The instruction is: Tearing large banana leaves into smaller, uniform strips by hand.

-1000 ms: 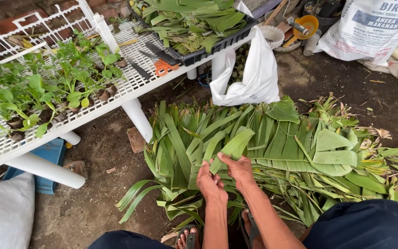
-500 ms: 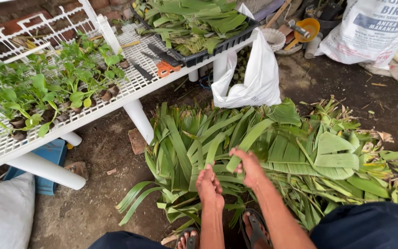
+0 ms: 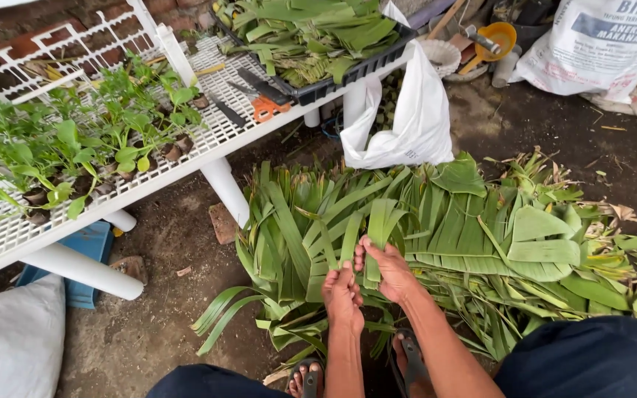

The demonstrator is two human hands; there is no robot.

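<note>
Head view, only one. Person crouched over a pile of banana leaf strips (image 3: 436, 221) spread on the dirt floor (image 3: 156, 332). Both hands are low centre, at the near edge of the pile.

Left hand (image 3: 343, 297): fingers curled closed, pinching the near end of a narrow leaf strip (image 3: 349, 239). Right hand (image 3: 386, 271): just beside it, almost touching, fingers bent down onto a wider folded strip (image 3: 382, 221), thumb tucked; looks like a grip, not a flat press. Neither hand is spread.

Key geometry: both held strips run lengthwise away from the body, long axis roughly up the frame, tilted slightly right. Free ends lie ahead of the hands, near ends under the fingers. Rest of the pile fans out mostly to the right, so the right hand is nearer the bulk; the left hand sits nearer the pile's left edge.

Surroundings: white slatted bench (image 3: 208, 140) up left, well apart from the hands, carrying small potted seedlings (image 3: 75, 147), orange-handled scissors (image 3: 263, 107) and a black tray of cut leaves (image 3: 311, 37). White plastic bag (image 3: 407, 118) hangs off the bench edge, just behind the pile. Printed white sack (image 3: 591, 44) upper right. Sandalled feet (image 3: 307, 379) at bottom, between the knees.
</note>
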